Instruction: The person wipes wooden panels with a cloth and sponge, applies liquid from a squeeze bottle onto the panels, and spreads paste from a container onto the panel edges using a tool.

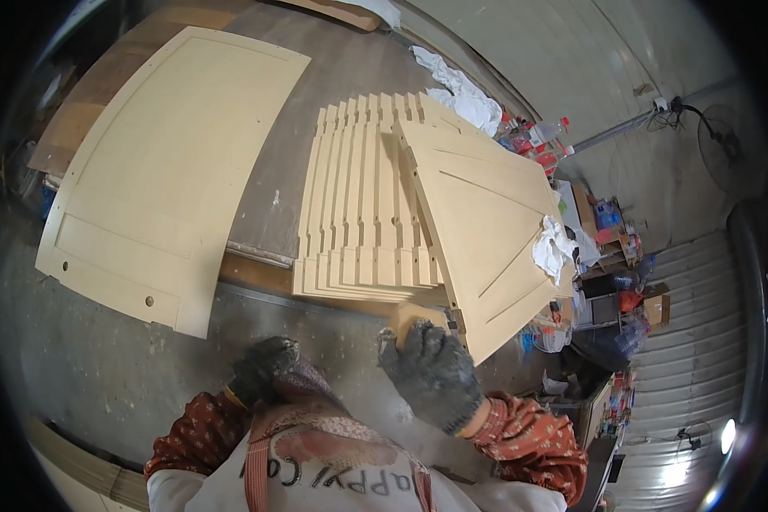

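Note:
My left hand, in a dark, dusty work glove, is curled close to my body beside a fold of dark speckled cloth. Whether that cloth is in its fingers I cannot make out. My right hand, gloved alike, has its thumb apart from its fingers, at the near edge of a tan piece below the stack. A cream panel with grooved lines leans tilted on the right of a row of similar stacked panels. Its lower corner is close to my right fingers.
A large curved cream panel lies at the left, overhanging the brown table. White rags lie at the back, and another white rag is at the tilted panel's right edge. Plastic bottles and shelved clutter stand along the right wall.

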